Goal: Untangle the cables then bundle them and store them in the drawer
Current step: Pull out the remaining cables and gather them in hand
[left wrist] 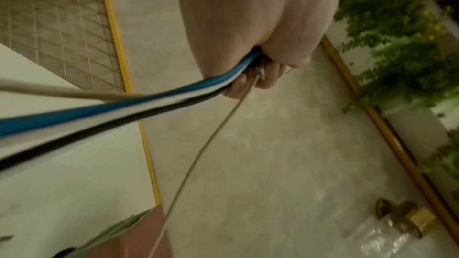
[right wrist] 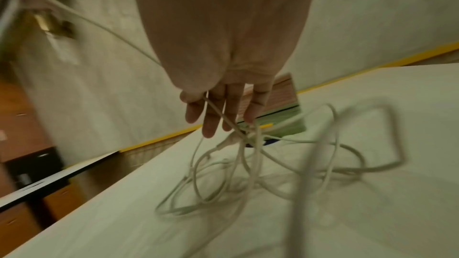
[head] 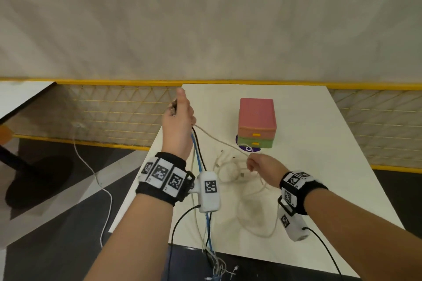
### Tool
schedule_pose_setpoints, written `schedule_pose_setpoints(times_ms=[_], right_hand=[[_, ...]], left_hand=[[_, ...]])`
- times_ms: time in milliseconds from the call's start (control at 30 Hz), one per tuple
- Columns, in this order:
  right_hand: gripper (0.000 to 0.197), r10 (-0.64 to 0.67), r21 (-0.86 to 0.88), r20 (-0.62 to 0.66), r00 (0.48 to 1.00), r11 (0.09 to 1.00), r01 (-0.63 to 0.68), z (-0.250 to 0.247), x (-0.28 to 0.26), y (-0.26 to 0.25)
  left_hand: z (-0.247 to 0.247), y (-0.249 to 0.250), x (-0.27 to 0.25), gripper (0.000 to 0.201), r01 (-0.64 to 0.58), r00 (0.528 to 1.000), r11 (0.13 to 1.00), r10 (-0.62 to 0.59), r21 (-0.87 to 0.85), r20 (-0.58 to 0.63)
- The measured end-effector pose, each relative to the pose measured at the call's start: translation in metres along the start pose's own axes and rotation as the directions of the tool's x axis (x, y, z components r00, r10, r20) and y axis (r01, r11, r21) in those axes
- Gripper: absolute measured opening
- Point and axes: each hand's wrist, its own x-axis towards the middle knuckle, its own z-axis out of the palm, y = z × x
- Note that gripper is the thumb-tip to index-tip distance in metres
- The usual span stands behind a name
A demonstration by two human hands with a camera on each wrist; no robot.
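My left hand (head: 178, 114) is raised over the table's left edge, its fingers (left wrist: 250, 79) curled round a bundle of blue, white and black cables (head: 199, 159) (left wrist: 124, 107) that hangs down past the table's front edge. One thin white cable (head: 219, 140) (right wrist: 99, 24) stretches from that hand to my right hand (head: 253, 163). There the thumb and forefinger (right wrist: 196, 103) pinch it. Below the right hand a loose tangle of white cables (head: 230, 172) (right wrist: 248, 174) lies on the white table (head: 308, 166). The small drawer unit (head: 257, 118) (right wrist: 285, 93), pink over green, stands behind with both drawers closed.
A purple disc (head: 250, 149) lies under the drawer unit. A yellow-framed mesh barrier (head: 114, 112) runs behind and to the left of the table. On the floor at the left are a white cord (head: 91, 166) and a black stand base (head: 34, 180).
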Motion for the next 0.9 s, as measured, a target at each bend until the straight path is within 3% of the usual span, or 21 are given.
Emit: schedule_pose_setpoints(times_ms=[67,167,267,333,400,467,500,567,633,700,800,900], right_hand=[[0.032,0.045,0.058,-0.045,0.998,0.997,-0.042,-0.012,0.006,0.007],[0.027,0.057,0.117,-0.234,0.971,0.993,-0.03,-0.044,0.025,-0.004],[0.025,0.084,0.231,-0.484,0.871,0.972,0.034,-0.089,0.045,-0.029],[0.021,0.124,0.372,-0.555,0.823,0.921,0.112,-0.113,0.053,-0.045],[0.025,0.092,0.394,-0.552,0.829,0.905,0.162,-0.125,0.051,-0.059],[0.032,-0.065,0.283,-0.498,0.865,0.93,0.233,-0.127,0.041,-0.077],[0.032,-0.158,0.19,-0.462,0.873,0.944,0.271,-0.125,0.036,-0.085],[0.029,-0.346,-0.042,-0.422,0.838,0.931,0.362,-0.118,0.029,-0.1],[0.027,-0.443,-0.161,-0.42,0.792,0.895,0.416,-0.113,0.025,-0.109],[0.023,-0.42,-0.092,-0.439,0.794,0.9,0.426,-0.111,0.023,-0.104],[0.021,-0.311,0.094,-0.388,0.867,0.923,0.373,-0.108,0.014,-0.08],[0.022,-0.287,-0.007,-0.345,0.894,0.953,0.303,-0.099,0.005,-0.064]], left_hand=[[-0.009,0.009,0.003,0.046,-0.021,1.0,0.999,0.021,-0.043,-0.008],[-0.015,0.013,0.004,0.042,-0.012,0.998,0.994,0.018,-0.106,0.053],[-0.017,0.009,0.002,0.042,0.014,0.991,0.999,-0.01,-0.029,0.131],[-0.015,0.005,0.0,0.037,-0.002,0.989,0.997,-0.01,0.082,0.144],[-0.012,0.001,-0.002,0.025,-0.056,0.988,0.971,0.019,0.233,0.156],[-0.004,-0.003,-0.005,0.006,-0.138,0.973,0.931,0.063,0.339,0.223],[0.001,-0.006,-0.007,0.015,-0.161,0.961,0.912,0.059,0.377,0.269],[0.013,-0.014,-0.011,0.023,-0.169,0.94,0.888,0.014,0.429,0.342],[0.024,-0.017,-0.013,0.022,-0.186,0.934,0.875,0.016,0.447,0.358],[0.027,-0.017,-0.011,0.03,-0.148,0.955,0.868,0.002,0.474,0.295],[0.023,-0.012,-0.005,0.034,-0.077,0.974,0.882,-0.034,0.465,0.226],[0.023,-0.008,-0.006,0.033,0.009,0.956,0.916,-0.125,0.401,0.264]])
